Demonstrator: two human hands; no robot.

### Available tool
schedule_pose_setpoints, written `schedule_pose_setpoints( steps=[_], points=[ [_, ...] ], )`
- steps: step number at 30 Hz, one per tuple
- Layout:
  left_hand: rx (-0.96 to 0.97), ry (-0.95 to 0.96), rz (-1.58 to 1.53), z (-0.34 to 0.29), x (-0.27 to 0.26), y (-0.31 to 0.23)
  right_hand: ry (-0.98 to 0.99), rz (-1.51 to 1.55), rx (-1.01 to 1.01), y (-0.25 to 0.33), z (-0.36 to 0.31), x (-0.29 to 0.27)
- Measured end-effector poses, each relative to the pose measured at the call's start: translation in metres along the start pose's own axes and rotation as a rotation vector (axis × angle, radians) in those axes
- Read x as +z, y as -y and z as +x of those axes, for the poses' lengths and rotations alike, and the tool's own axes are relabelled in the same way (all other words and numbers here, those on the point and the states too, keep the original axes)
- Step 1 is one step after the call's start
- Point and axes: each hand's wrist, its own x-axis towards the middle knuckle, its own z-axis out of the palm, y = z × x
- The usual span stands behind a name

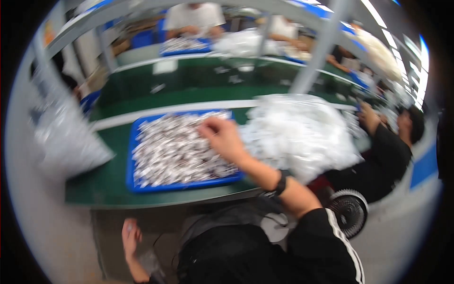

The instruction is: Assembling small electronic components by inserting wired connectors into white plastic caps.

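A blue tray (185, 186) lies on the green table, filled with a heap of small silvery-white packets (172, 151). Above the tray's right side is my right hand (223, 136), its fingers curled together. Blur hides what, if anything, is pinched in them. My left hand (131, 237) is low at the left, in front of the table edge and away from the tray. Its fingers are bent, with a small pale spot by the fingertips that I cannot make out.
A big clear bag of white pieces (302, 135) stands right of the tray; another plastic bag (66, 132) hangs at the left. Behind runs a green conveyor belt (189, 83) with a few packets. A round black fan (349, 214) is at the right. Co-workers sit across and at the right.
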Motion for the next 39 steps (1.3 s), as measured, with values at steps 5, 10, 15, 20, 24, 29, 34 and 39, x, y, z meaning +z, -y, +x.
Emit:
schedule_pose_setpoints(
  steps=[5, 10, 15, 20, 24, 29, 34, 39],
  points=[
    [-0.69, -0.397, -0.251, -0.07, -0.01, 0.174, 0.193, 0.561, 0.113, 0.033, -0.101, -0.043],
    [-0.679, -0.21, -0.086, -0.1, 0.022, 0.14, 0.169, 0.61, 0.231, 0.03, -0.167, -0.108],
    [-0.805, -0.15, -0.046, -0.037, 0.032, 0.168, 0.042, 0.542, 0.177, 0.023, -0.166, -0.138],
    [-0.897, -0.105, 0.007, 0.062, 0.032, 0.185, 0.22, 0.78, 0.216, -0.004, -0.104, -0.11],
    [-0.983, -0.115, 0.017, 0.06, 0.031, 0.174, 0.19, 0.812, 0.369, 0.0, -0.087, -0.103],
    [-0.941, -0.176, 0.022, 0.063, 0.007, 0.17, 0.161, 0.728, 0.345, 0.014, -0.081, -0.105],
    [-0.927, -0.25, 0.043, -0.012, -0.045, 0.196, 0.141, 0.771, 0.172, 0.005, -0.131, -0.091],
    [-0.874, -0.312, 0.032, -0.062, -0.067, 0.195, 0.137, 0.874, 0.337, -0.019, -0.219, -0.121]
  ],
)
